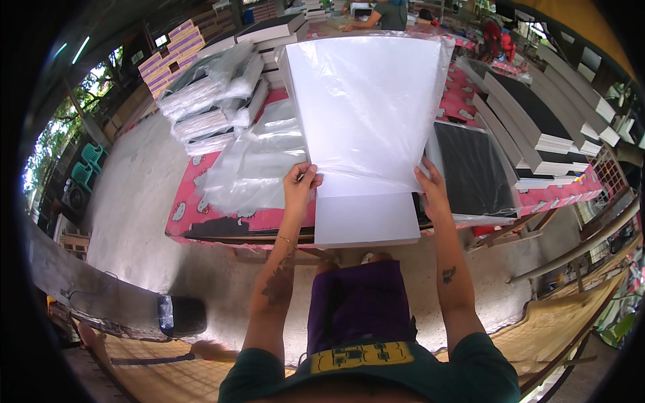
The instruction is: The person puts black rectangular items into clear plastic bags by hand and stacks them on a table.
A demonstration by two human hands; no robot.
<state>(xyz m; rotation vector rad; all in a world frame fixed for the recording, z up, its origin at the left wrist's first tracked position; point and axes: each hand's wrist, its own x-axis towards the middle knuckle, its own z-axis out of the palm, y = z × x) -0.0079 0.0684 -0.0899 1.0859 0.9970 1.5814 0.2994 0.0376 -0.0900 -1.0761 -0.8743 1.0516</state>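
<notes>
In front of me a large white board or sheet stack (366,215) sticks out of the near end of a clear plastic bag (369,114). My left hand (300,183) pinches the bag's left edge near its mouth, fingers curled in. On the opposite edge my right hand (431,181) grips the plastic, thumb on top. Flat empty-looking clear bags (259,161) lie to the left of my left hand. Beside my right hand rests a black sheet stack in clear plastic (474,171).
A table with a pink patterned cover (185,208) carries everything. Wrapped stacks (211,101) rise at the far left, black-topped board stacks (531,111) at the right. Purple-and-tan boxes (176,54) stand farther back. A person (386,15) is across the table. A dark bin (181,316) sits on the floor.
</notes>
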